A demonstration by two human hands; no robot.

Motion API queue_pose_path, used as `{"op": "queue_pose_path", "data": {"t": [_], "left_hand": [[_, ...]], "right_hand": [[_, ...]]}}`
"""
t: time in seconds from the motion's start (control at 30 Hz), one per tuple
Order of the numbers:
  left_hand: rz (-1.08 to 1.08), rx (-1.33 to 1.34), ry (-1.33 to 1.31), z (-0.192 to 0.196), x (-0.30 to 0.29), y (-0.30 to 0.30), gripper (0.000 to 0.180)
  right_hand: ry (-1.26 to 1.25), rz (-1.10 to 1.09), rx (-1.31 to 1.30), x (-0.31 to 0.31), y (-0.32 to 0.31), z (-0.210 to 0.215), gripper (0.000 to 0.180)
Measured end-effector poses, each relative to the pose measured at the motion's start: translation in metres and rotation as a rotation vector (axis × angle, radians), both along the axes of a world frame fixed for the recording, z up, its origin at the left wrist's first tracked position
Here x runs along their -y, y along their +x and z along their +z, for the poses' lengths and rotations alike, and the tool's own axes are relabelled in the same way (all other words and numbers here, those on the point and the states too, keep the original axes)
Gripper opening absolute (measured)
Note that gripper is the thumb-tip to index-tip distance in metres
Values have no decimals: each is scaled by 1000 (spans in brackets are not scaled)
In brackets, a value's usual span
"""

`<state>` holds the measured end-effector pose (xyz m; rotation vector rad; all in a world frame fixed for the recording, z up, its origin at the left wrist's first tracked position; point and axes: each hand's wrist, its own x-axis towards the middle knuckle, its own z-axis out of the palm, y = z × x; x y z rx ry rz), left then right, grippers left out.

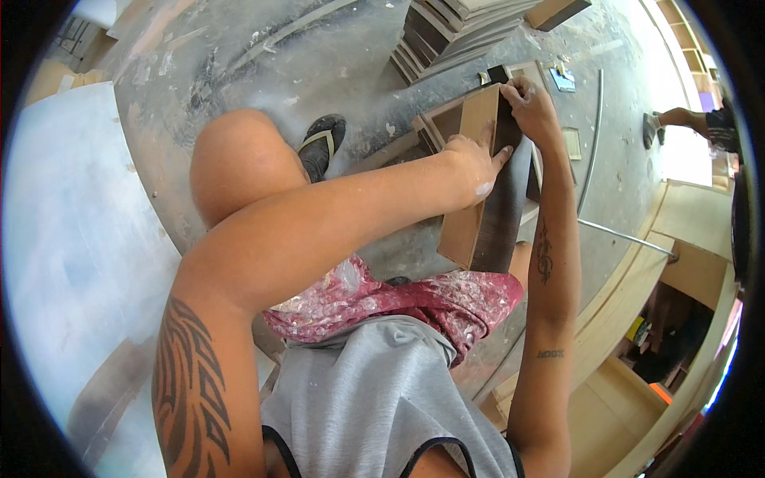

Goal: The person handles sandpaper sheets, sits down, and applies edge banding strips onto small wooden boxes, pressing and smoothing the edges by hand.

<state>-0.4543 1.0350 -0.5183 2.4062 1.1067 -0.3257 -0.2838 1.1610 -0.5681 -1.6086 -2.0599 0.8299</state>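
Note:
A long, narrow wooden box-shaped piece [463, 225] lies lengthwise in front of me, tilted, with a pale brown side and a dark wood-grain face. Its near end is by my lap. My left hand [476, 166] reaches across and holds it near the middle, thumb against the dark face and fingers over the pale side. At the far corner, my right hand [529, 107] is closed, fingertips pressed together at the edge. Whether something small is between them is hidden. Under the far part is a wooden frame [434, 131]. White dust marks both hands.
Dark wooden pieces [446, 36] stand stacked beyond the box-shaped piece. A blue packet [562, 80] and a thin metal rod [593, 143] lie on the grey floor. Pale wooden cabinetry [629, 398] stands at right, a large whitish panel [72, 239] at left. Another person's arm [685, 119] shows at far right.

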Motion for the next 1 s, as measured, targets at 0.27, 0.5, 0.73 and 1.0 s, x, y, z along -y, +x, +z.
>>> {"op": "queue_pose_path", "data": {"t": [0.27, 0.5, 0.73, 1.0], "left_hand": [[27, -48, 2, -7, -1, 1, 86], [36, -47, 21, -6, -1, 4, 82], [44, 17, -43, 5, -1, -6, 78], [59, -35, 65, -10, 2, 3, 76]], "right_hand": [[143, -69, 62, 11, -8, 2, 27], [150, -173, -125, 12, 2, -10, 26], [138, -269, -341, 22, 0, -12, 24], [124, -384, -591, 25, 2, -18, 20]]}}
